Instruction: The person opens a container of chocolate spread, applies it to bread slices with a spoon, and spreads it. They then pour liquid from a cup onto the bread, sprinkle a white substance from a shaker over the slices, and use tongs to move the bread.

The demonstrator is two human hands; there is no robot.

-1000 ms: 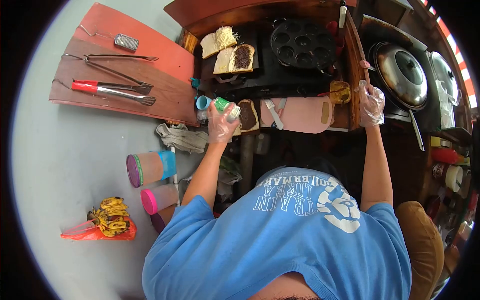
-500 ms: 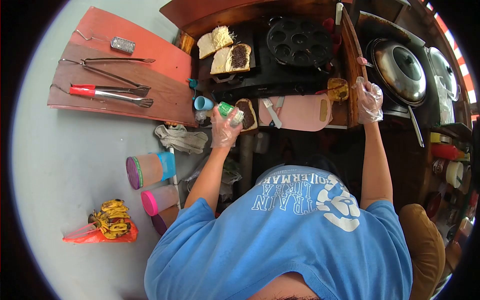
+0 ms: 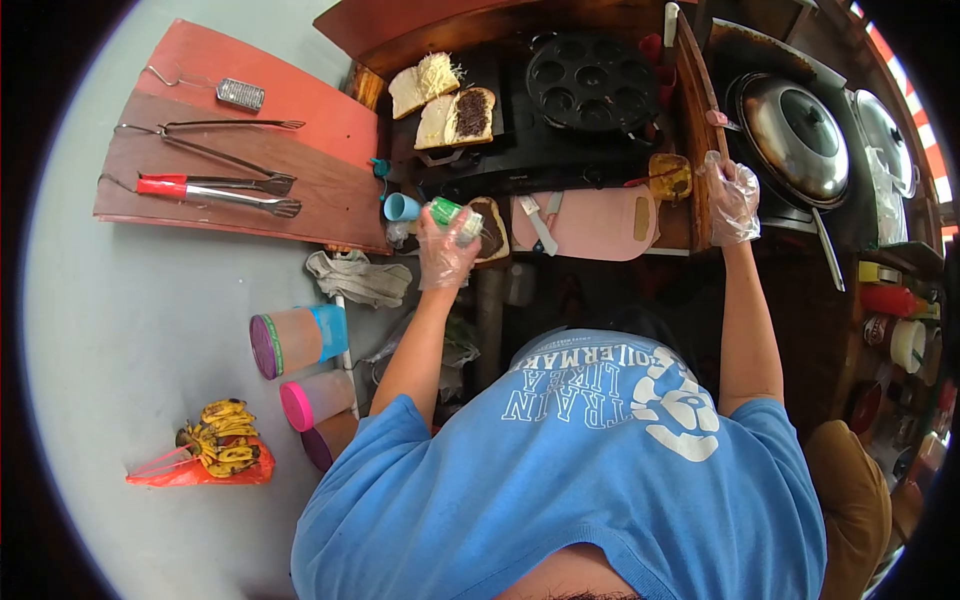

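My left hand (image 3: 446, 255), in a clear plastic glove, is wrapped round a green and white container (image 3: 455, 219). Behind and right of it lies a slice of bread with a dark topping (image 3: 492, 232), partly hidden. A light blue cup (image 3: 402, 207) stands just left of that hand. My right hand (image 3: 732, 200), also gloved, is closed at the top edge of the wooden side panel (image 3: 700, 115). A pink cutting board (image 3: 603, 226) with a knife (image 3: 538, 224) lies between the hands. Topped bread slices (image 3: 468, 117) sit on the black griddle (image 3: 505, 105).
A round-welled black pan (image 3: 592, 82) is at the back. To the right stands a lidded wok (image 3: 795, 125) with its handle sticking out. Tongs (image 3: 220, 187) and a grater (image 3: 240, 94) lie on the red board at left. Bananas (image 3: 222, 437) and jars (image 3: 300, 340) are lower left.
The view has shifted slightly. My left hand and the container have tilted a little, still beside the dark-topped bread. My right hand stays at the panel.
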